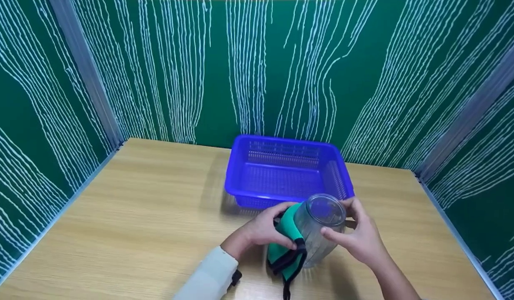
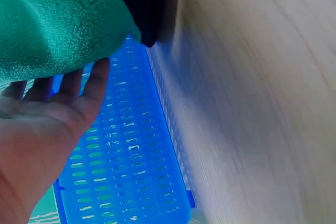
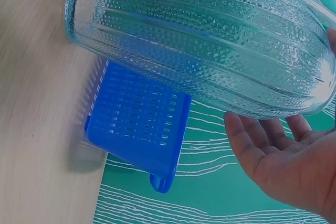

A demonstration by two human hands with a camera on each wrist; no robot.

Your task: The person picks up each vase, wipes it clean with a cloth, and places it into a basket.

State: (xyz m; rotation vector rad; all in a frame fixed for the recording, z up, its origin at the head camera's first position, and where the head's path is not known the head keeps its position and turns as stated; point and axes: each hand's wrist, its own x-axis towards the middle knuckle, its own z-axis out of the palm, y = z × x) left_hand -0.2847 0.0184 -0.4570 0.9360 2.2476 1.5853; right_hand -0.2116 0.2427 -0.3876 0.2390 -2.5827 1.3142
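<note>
A clear glass vase (image 1: 319,237) stands at a slight tilt over the table, with what looks like its round base facing up. Ribs and small bumps cover its wall (image 3: 199,45) in the right wrist view. My right hand (image 1: 363,239) grips the vase near its upper end, thumb in front and fingers behind. A green fleecy cloth (image 1: 288,225) with black edging lies against the vase's left side. My left hand (image 1: 267,227) holds this cloth between thumb and fingers. In the left wrist view, the fingertips (image 2: 97,72) are partly hidden by the cloth.
Just behind the hands, a blue-purple plastic basket (image 1: 282,177) with slotted walls sits on the wooden table (image 1: 156,208). Green panels (image 1: 215,83) with wavy white lines enclose the table at the back and sides. A black strap end hangs below the cloth.
</note>
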